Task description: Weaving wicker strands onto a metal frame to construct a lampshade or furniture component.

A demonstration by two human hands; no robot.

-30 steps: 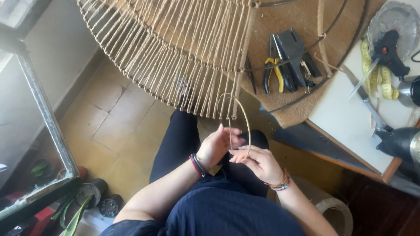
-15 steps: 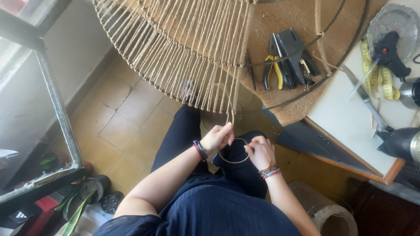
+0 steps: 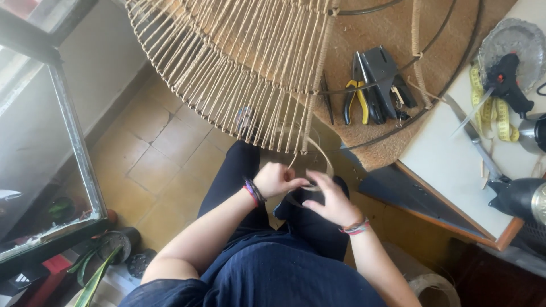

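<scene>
Item: round wire frame (image 3: 392, 91), lying partly on the tabletop (image 3: 443, 153) and overhanging my lap, being wrapped with natural cord. Progress, as I am judging it: the left portion of the woven cord panel (image 3: 227, 62) is standing filled with close, radiating strands running down to the lower rim; the right portion of the frame is showing bare dark wire rings with only a couple of wrapped spokes, so I am reckoning a good share of the wrapping as done and a sizeable sector as left. Working end: a loose cord loop (image 3: 318, 156) is hanging from the lower edge of the woven part, just above my knees, and arcing down into my fingers. Left hand (image 3: 276, 181): I am keeping it curled, fingers pinching the cord where it leaves the rim; bracelets at the wrist. Right hand (image 3: 330, 202): I am holding it half-open, fingers spread and bent, fingertips touching the lower run of the same loop; I cannot tell whether it is gripping firmly or only guiding. Nearby, untouched: yellow-handled pliers (image 3: 355, 102) and a dark staple tool (image 3: 381, 71) lying on the brown mat inside the frame; glue gun (image 3: 506, 79) and yellow tape measure (image 3: 492, 111) further right on the tabletop.
</scene>
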